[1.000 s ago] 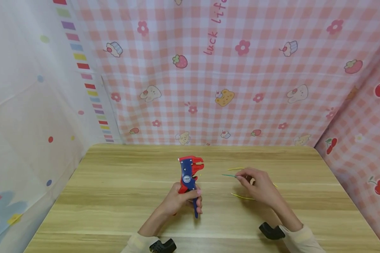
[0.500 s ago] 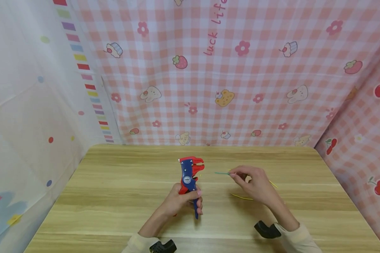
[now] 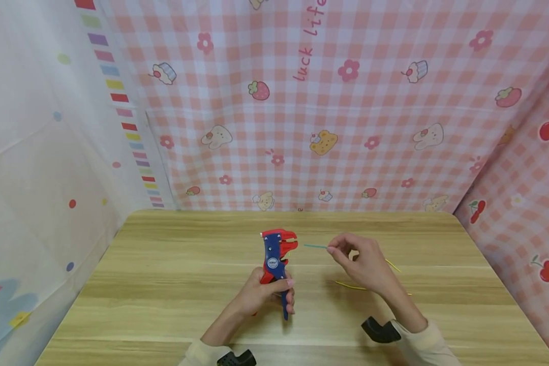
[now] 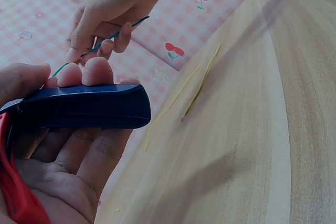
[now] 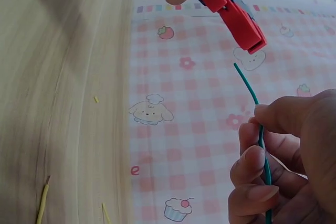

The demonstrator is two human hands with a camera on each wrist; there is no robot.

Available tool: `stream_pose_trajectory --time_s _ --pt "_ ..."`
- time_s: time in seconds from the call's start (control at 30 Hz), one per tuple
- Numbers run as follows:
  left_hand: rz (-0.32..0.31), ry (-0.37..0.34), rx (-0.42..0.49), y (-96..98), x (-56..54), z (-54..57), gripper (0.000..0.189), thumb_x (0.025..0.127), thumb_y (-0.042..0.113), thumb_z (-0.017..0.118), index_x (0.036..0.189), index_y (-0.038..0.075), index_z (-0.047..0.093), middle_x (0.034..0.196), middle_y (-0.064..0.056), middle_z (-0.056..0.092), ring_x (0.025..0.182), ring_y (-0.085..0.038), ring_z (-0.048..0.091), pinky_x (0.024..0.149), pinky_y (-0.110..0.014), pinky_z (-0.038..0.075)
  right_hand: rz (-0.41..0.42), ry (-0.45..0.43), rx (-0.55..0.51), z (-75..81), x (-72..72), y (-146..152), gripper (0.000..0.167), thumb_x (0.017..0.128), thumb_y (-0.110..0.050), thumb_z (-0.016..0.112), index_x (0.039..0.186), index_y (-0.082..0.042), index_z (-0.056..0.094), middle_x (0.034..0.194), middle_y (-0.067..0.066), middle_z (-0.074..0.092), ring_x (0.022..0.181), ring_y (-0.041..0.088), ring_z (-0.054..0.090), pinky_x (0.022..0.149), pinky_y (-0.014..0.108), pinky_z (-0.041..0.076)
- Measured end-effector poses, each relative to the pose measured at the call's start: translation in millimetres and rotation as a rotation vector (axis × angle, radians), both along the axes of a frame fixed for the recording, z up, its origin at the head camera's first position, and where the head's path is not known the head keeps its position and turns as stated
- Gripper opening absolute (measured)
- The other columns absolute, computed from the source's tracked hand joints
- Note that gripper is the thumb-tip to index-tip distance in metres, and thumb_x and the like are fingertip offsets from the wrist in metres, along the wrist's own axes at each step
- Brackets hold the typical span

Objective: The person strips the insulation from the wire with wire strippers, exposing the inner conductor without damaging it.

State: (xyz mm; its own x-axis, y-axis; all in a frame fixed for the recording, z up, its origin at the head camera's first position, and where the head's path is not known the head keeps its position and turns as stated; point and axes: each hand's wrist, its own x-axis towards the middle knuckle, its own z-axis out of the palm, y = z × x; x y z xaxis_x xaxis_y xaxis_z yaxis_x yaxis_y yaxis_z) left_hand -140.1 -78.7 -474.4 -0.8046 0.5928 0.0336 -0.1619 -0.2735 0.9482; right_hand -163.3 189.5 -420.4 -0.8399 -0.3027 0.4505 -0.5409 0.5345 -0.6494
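My left hand (image 3: 256, 294) grips the handles of a red and blue wire stripper (image 3: 272, 249), its head pointing up and its red jaws facing right. Fingers curl around the blue handle (image 4: 94, 106) in the left wrist view. My right hand (image 3: 363, 262) pinches a thin green wire (image 3: 315, 246) between thumb and forefinger. One end of that wire sticks out leftward, close to the jaws but apart from them. In the right wrist view, the rest of the green wire (image 5: 267, 169) runs down along the curled fingers.
Two yellow wires (image 4: 202, 85) lie on the wooden table (image 3: 164, 284), partly beneath my right hand in the head view. A tiny yellow scrap (image 5: 96, 99) also lies on the table. Patterned cloth (image 3: 238, 112) hangs behind the table and at its sides.
My right hand has moved left and slightly up, bringing the green wire's end nearer the wire stripper's jaws. The left hand and wire stripper have hardly moved.
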Motion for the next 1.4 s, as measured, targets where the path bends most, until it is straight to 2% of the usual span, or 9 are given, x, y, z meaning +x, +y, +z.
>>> stream_pose_trajectory --time_s 0.23,0.43,0.8,1.23,1.4 --pt "-0.011 0.003 0.0 2.2 1.9 -0.5 0.023 0.097 0.014 0.064 0.1 -0.006 0.053 0.075 -0.01 0.064 0.065 -0.024 0.069 0.071 -0.047 0.06 0.0 0.007 -0.01 2.0 0.7 -0.3 0.005 0.092 -0.016 0.072 0.09 -0.018 0.069 0.072 -0.013 0.062 0.059 0.007 0.057 0.048 0.025 0.045" --pt "-0.018 -0.009 0.003 5.5 3.2 -1.6 0.02 0.096 0.014 0.066 0.099 -0.003 0.056 0.076 -0.011 0.064 0.065 -0.024 0.069 0.071 -0.047 0.06 -0.017 0.011 -0.007 3.9 2.0 1.2 0.006 0.092 -0.015 0.073 0.09 -0.019 0.069 0.072 -0.01 0.063 0.058 0.007 0.057 0.047 0.026 0.047" --pt "-0.025 0.0 -0.016 7.5 5.1 -2.7 0.019 0.097 0.012 0.064 0.101 -0.005 0.056 0.076 -0.012 0.065 0.065 -0.025 0.069 0.071 -0.047 0.06 -0.002 0.049 -0.013 5.9 2.6 0.6 0.006 0.092 -0.014 0.073 0.09 -0.018 0.069 0.071 -0.014 0.061 0.058 0.006 0.055 0.049 0.025 0.048" --pt "-0.034 -0.023 -0.023 9.9 6.7 -2.5 0.021 0.096 0.014 0.066 0.101 -0.003 0.055 0.077 -0.012 0.064 0.066 -0.025 0.069 0.072 -0.046 0.06 0.035 -0.001 -0.014 9.4 6.1 -3.4 0.004 0.094 -0.02 0.071 0.092 -0.016 0.07 0.072 -0.009 0.064 0.06 0.008 0.055 0.048 0.025 0.047" --pt "-0.036 -0.028 -0.034 10.6 6.8 -2.5 0.025 0.096 0.016 0.067 0.101 -0.004 0.054 0.076 -0.012 0.064 0.065 -0.025 0.069 0.072 -0.045 0.06 0.037 -0.005 -0.015 10.2 6.7 -4.5 0.004 0.094 -0.021 0.071 0.092 -0.017 0.07 0.071 -0.012 0.062 0.059 0.008 0.054 0.048 0.027 0.047"
